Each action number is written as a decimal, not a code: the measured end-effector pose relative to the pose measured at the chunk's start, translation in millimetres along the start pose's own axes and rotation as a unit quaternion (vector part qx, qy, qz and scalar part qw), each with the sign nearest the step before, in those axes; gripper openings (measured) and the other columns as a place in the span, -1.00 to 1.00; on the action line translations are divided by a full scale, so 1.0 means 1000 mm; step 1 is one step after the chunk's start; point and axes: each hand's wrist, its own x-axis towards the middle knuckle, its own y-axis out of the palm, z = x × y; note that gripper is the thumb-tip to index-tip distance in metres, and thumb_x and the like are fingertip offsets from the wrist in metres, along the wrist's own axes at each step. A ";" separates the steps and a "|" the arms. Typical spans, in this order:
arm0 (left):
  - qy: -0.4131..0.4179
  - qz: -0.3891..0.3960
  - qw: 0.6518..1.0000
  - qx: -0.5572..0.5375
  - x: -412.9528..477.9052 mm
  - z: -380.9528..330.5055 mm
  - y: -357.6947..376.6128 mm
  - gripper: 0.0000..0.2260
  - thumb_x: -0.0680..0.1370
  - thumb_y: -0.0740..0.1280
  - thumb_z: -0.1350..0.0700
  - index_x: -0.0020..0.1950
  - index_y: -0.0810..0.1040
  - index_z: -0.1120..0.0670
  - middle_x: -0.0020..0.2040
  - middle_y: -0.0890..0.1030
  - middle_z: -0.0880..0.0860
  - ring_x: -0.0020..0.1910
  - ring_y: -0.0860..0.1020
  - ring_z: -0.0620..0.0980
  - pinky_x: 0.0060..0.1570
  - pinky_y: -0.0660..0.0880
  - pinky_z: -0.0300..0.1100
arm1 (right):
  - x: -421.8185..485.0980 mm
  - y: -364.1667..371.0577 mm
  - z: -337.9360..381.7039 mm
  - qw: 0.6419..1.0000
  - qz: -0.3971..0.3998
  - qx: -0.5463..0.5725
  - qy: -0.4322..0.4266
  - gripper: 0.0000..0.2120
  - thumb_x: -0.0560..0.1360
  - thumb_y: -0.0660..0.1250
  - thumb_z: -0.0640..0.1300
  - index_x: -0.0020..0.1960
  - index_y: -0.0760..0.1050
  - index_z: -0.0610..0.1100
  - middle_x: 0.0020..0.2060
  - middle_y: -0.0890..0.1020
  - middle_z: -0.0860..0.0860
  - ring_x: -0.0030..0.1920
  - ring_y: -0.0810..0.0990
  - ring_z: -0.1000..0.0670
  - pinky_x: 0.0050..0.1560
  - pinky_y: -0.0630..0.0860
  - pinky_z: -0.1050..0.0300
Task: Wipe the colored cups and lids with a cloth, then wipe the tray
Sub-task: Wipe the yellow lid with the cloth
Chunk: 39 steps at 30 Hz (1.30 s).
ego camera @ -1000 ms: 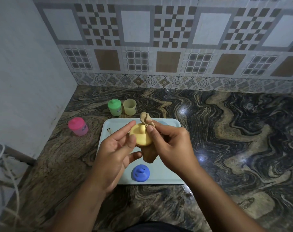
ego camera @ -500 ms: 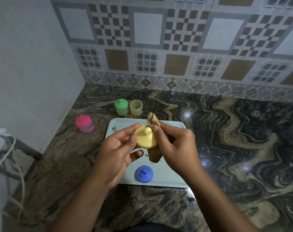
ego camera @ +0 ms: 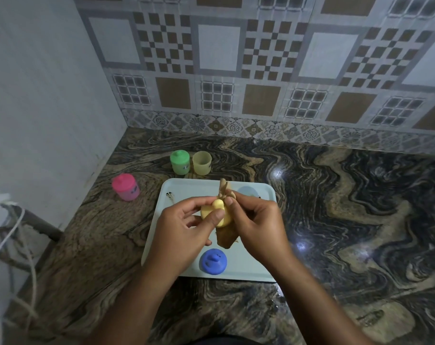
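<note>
Over the pale blue tray (ego camera: 181,189), my left hand (ego camera: 186,230) holds a yellow spouted lid (ego camera: 217,211) between fingers and thumb. My right hand (ego camera: 257,225) pinches a tan cloth (ego camera: 225,236) against the lid's right side; the cloth sticks up behind and hangs below. A blue lid (ego camera: 213,260) lies at the tray's near edge. A pale blue cup (ego camera: 247,191) shows at the tray's far right, partly hidden. Behind the tray stand a green lidded cup (ego camera: 179,161) and an open yellow cup (ego camera: 202,162). A pink lidded cup (ego camera: 125,186) stands to the left.
The dark marbled counter (ego camera: 348,220) stretches wide to the right. A tiled wall (ego camera: 236,70) closes the back and a plain wall the left. White cords (ego camera: 10,235) hang past the counter's left edge. Small dark smears mark the tray's far left corner.
My left thumb has come over the front of the yellow lid and the lid has turned slightly. The right hand keeps the cloth against it. The view has shifted.
</note>
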 end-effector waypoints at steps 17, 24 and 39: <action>0.145 -0.125 0.952 0.238 0.103 0.033 -0.013 -0.85 0.51 0.45 0.05 0.03 0.70 0.06 -0.07 0.69 -0.06 -0.09 0.63 -0.11 -0.13 0.50 -0.21 | 0.076 0.001 -0.044 0.943 -0.089 -0.257 -0.193 -0.64 0.60 0.28 -0.10 0.34 0.59 -0.19 0.33 0.60 -0.14 0.27 0.62 -0.01 0.20 0.52 0.28; 0.155 -0.113 0.914 0.356 0.193 0.036 -0.003 -0.79 0.52 0.41 0.06 0.05 0.69 0.15 -0.04 0.72 0.13 -0.08 0.66 0.12 -0.10 0.56 -0.10 | 0.162 0.011 -0.058 0.925 -0.059 -0.335 -0.168 -0.76 0.62 0.29 -0.23 0.18 0.63 -0.34 0.29 0.59 -0.32 0.13 0.68 -0.26 0.03 0.52 0.17; 0.069 -0.062 0.907 0.411 0.265 0.090 0.014 -0.77 0.53 0.41 0.06 0.07 0.70 0.18 0.04 0.71 0.16 0.01 0.66 0.14 -0.02 0.61 -0.03 | 0.229 0.016 -0.089 0.949 -0.126 -0.280 -0.068 -0.74 0.60 0.34 -0.15 0.18 0.66 -0.28 0.03 0.71 -0.25 0.02 0.70 -0.21 0.01 0.56 0.11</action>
